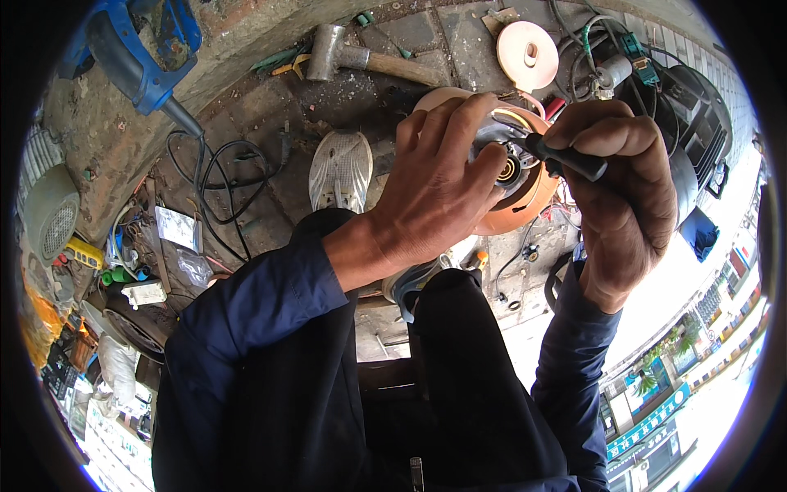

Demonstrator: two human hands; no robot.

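Between my shoes and the hammer is an orange, round machine body [539, 197], which looks like a small motor or pump, with a metal end and a ringed centre hole [509, 170]. My left hand [443, 168] grips it from the left, fingers over its far side and thumb beside the hole. My right hand [619, 176] is closed around a black-handled tool [580, 161]. The tool's working end points left to the metal part near my left thumb. Its tip is too hidden to tell its exact kind.
A sledgehammer [328, 53] with a wooden handle lies beyond. A pale orange disc-shaped cover [527, 53] is at the far right, near cables and a dark motor [693, 123]. A blue power tool [143, 70] lies upper left, its black cord [201, 176] looping on the paving. Assorted parts clutter the left.
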